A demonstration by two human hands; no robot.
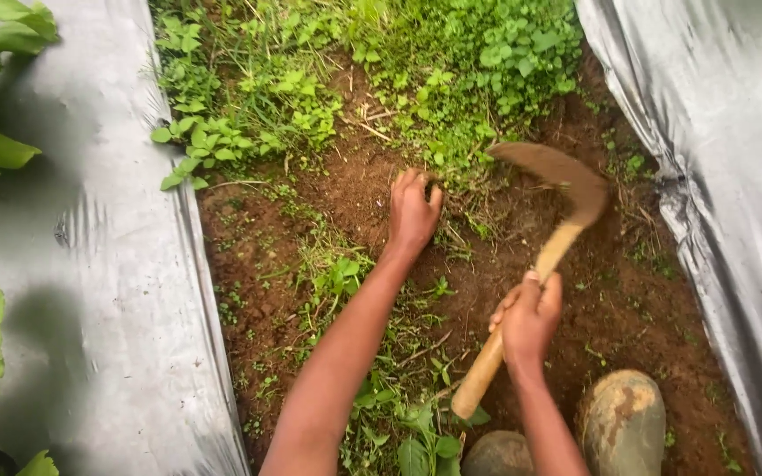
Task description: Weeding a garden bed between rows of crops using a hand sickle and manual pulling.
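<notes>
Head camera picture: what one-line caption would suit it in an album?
Left hand grips weeds while right hand holds a wooden-handled sickle over soil between silver plastic sheets.

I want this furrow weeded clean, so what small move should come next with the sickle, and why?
Probably draw the sickle toward the weeds at the left hand. That hand grips a tuft at soil level, and the right hand holds the blade raised just beside it.

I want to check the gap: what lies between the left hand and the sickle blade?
In the head view, only bare brown soil with a few dry stalks lies between the left hand and the sickle blade.
</notes>
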